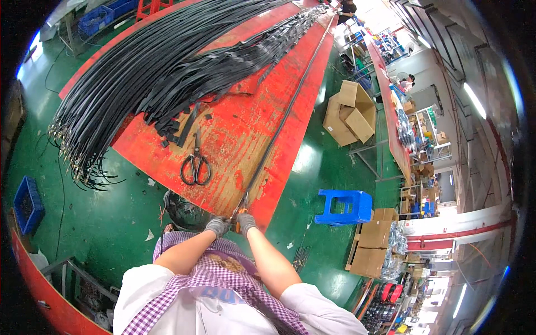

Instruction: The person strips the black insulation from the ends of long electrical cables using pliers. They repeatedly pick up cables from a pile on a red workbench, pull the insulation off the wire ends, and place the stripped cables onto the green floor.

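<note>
Long black cable (287,114) on the red desk (223,177), laid lengthwise just inside the right edge. Long axis roughly parallel to that edge, almost straight; near end pointing toward the wearer at the near right corner, other end toward the far edge. Strand count too fine to read.

Right hand (246,221), grey-gloved, clamped on an orange-handled tool (242,211) at the near end of the cable; tool type too small to tell. Left hand (218,226), also grey-gloved, just beside it at the near edge, by the cable's near end; cannot tell whether closed on the cable or only touching.

Left of the cable, near the near edge: black-handled scissors (196,166), lying flat and open-looped, blades toward the far edge, handles toward the near edge. Just beyond the blade tips: small cut black pieces (167,127).

Along the left edge: big bundle of black cables (139,72), ends hanging over the near left corner. Between bundle and single cable: flat black strips (223,70), also running lengthwise toward the far edge.
</note>
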`<move>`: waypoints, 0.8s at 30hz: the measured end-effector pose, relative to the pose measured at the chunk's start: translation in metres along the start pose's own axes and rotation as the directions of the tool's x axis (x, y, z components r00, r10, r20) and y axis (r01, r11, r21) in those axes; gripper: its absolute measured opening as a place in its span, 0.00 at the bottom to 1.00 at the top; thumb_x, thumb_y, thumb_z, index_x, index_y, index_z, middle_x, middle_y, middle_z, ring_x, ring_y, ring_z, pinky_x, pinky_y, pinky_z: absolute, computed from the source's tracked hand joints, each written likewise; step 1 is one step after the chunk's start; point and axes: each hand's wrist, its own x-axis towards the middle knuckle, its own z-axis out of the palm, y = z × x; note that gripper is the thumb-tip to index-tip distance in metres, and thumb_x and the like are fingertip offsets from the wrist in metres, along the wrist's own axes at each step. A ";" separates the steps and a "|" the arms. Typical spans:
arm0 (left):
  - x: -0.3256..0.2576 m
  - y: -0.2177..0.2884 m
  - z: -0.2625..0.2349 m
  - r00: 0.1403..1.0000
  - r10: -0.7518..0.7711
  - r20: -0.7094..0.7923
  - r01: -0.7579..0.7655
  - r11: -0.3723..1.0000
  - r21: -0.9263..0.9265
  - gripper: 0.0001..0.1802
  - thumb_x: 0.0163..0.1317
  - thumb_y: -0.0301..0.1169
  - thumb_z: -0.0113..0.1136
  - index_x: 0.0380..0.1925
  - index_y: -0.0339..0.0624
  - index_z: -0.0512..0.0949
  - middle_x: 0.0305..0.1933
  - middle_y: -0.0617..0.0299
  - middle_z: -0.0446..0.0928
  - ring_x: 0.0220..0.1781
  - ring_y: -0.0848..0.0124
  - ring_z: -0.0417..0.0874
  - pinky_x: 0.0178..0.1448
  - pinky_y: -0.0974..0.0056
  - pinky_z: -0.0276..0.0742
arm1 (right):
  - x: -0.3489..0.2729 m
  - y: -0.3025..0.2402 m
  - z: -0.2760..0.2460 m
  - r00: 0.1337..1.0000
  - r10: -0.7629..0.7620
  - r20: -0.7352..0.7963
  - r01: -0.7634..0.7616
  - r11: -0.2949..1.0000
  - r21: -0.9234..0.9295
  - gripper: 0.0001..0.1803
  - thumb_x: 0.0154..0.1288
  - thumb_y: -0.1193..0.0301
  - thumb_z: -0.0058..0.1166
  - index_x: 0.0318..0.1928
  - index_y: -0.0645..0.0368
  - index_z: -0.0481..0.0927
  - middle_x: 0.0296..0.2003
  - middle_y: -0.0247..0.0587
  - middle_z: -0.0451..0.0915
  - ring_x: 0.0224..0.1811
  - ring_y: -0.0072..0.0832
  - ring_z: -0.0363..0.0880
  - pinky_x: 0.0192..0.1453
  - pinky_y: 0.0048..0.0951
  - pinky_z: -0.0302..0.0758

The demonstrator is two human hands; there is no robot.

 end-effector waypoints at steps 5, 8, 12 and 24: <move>0.009 -0.006 0.003 0.999 -0.019 0.048 0.020 1.000 -0.003 0.18 0.51 0.42 0.48 0.36 0.42 0.75 0.37 0.49 0.74 0.39 0.57 0.75 0.44 0.60 0.68 | 0.008 0.006 0.002 0.990 0.124 0.073 -0.133 0.982 0.132 0.11 0.43 0.71 0.45 0.32 0.58 0.72 0.27 0.47 0.72 0.28 0.37 0.72 0.28 0.41 0.69; 0.008 -0.001 -0.001 0.999 -0.034 0.043 0.034 0.999 -0.011 0.19 0.52 0.43 0.47 0.36 0.42 0.75 0.37 0.49 0.74 0.39 0.57 0.75 0.44 0.59 0.68 | -0.013 -0.010 -0.002 0.983 0.162 0.083 -0.174 0.969 0.177 0.06 0.41 0.74 0.46 0.25 0.55 0.71 0.20 0.42 0.71 0.22 0.35 0.70 0.22 0.38 0.64; 0.001 0.008 -0.006 0.995 0.101 0.017 -0.101 0.994 0.034 0.17 0.53 0.42 0.50 0.35 0.42 0.75 0.24 0.57 0.75 0.23 0.69 0.73 0.31 0.64 0.69 | -0.027 0.038 -0.037 0.902 0.041 0.429 -0.291 0.792 0.537 0.10 0.42 0.76 0.45 0.31 0.59 0.70 0.23 0.45 0.72 0.25 0.40 0.73 0.29 0.43 0.71; -0.012 -0.034 -0.007 0.966 0.239 0.103 -0.229 0.968 -0.101 0.12 0.52 0.37 0.47 0.34 0.46 0.75 0.29 0.57 0.74 0.28 0.65 0.74 0.36 0.64 0.68 | -0.024 -0.157 0.024 0.870 -0.493 0.000 0.461 0.813 -0.355 0.21 0.45 0.54 0.50 0.33 0.58 0.72 0.19 0.42 0.73 0.22 0.34 0.73 0.25 0.33 0.69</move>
